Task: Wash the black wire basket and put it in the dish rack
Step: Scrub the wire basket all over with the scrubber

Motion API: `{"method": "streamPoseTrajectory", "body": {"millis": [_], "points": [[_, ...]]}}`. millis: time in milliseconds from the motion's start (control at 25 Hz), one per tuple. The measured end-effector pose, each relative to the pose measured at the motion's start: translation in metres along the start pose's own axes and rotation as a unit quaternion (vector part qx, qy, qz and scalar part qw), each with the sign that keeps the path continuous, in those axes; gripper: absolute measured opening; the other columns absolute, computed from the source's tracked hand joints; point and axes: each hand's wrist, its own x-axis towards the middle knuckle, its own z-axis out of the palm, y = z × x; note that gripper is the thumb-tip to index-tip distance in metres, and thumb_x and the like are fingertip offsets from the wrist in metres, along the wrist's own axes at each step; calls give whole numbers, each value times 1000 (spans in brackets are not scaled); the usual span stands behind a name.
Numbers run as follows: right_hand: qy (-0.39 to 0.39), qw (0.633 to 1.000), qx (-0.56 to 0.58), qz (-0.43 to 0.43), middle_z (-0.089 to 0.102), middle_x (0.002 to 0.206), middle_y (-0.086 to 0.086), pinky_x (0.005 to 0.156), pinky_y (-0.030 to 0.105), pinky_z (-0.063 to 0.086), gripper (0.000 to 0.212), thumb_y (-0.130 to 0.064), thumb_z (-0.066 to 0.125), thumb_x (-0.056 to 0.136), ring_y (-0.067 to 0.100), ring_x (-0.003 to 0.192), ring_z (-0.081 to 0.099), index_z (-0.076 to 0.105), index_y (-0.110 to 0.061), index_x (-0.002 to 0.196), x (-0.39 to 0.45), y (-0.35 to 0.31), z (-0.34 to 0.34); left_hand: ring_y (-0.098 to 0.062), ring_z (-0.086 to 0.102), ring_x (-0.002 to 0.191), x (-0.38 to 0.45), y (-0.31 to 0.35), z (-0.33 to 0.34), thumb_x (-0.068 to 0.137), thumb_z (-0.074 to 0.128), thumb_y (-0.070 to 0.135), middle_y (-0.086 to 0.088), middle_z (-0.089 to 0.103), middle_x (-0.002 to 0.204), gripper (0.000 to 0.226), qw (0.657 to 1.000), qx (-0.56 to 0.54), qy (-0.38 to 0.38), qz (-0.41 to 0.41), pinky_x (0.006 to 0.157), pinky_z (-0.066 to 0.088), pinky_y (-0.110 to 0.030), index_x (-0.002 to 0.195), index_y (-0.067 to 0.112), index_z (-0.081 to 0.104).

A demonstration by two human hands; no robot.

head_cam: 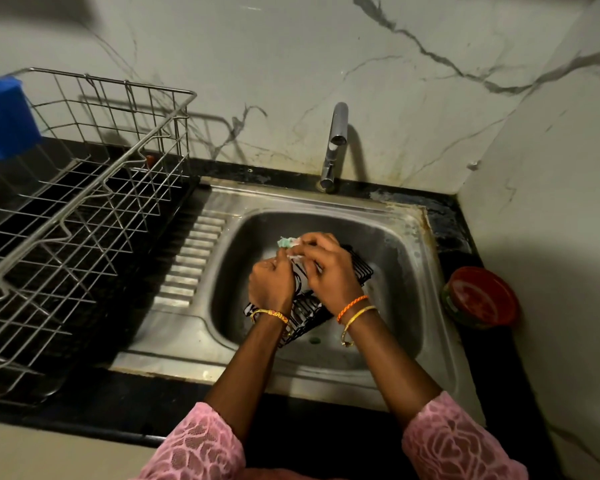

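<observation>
The black wire basket lies tilted in the steel sink, mostly hidden under my hands. My left hand grips the basket's near side, fingers curled round its wires. Over the basket's middle, my right hand holds a pale green scrub pad against the wires at the far left end. Soap foam shows on the wires near my wrists. The steel dish rack stands on the black counter to the left of the sink.
A steel tap rises behind the sink, no water running. A red round tub sits on the counter at the sink's right edge. A blue container hangs at the rack's far left. Marble walls close the back and right.
</observation>
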Motion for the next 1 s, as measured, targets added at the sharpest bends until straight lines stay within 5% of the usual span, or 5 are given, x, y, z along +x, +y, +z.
{"method": "streamPoseTrajectory", "body": {"millis": [280,560,760,840,1000], "points": [[45,955,123,267,62,94,12,86,30,51,16,4,65,79,19,87,61,70,-1,93,18,43,-4,-25,34,51,4,-6,-4,90,53,34,-5,34,49,56,998,-59,6,-31,56,28,-32,45,9,32],[19,965,141,221,64,85,1,75,15,48,9,-1,68,78,5,78,60,67,-9,81,9,29,-1,-25,37,53,12,-12,-3,89,54,36,-8,38,53,54,998,-62,6,-27,55,31,-32,45,10,35],[64,940,158,296,66,102,10,83,22,52,17,5,56,86,13,90,60,64,2,101,21,46,-8,-24,35,51,8,-13,-2,88,54,34,-10,37,54,54,998,-63,10,-5,54,30,-32,44,10,34],[62,940,172,287,65,100,5,80,15,51,16,3,57,86,10,88,62,66,1,100,20,36,-8,-24,34,48,9,-13,-2,85,54,33,-7,35,48,54,997,-74,17,1,52,29,-31,41,9,34],[16,959,140,247,66,94,3,84,23,52,11,-4,69,78,13,87,65,71,-9,89,9,19,-3,-24,33,49,11,-13,-1,85,54,34,-8,34,49,53,997,-77,21,-4,52,30,-33,42,9,35]]}}
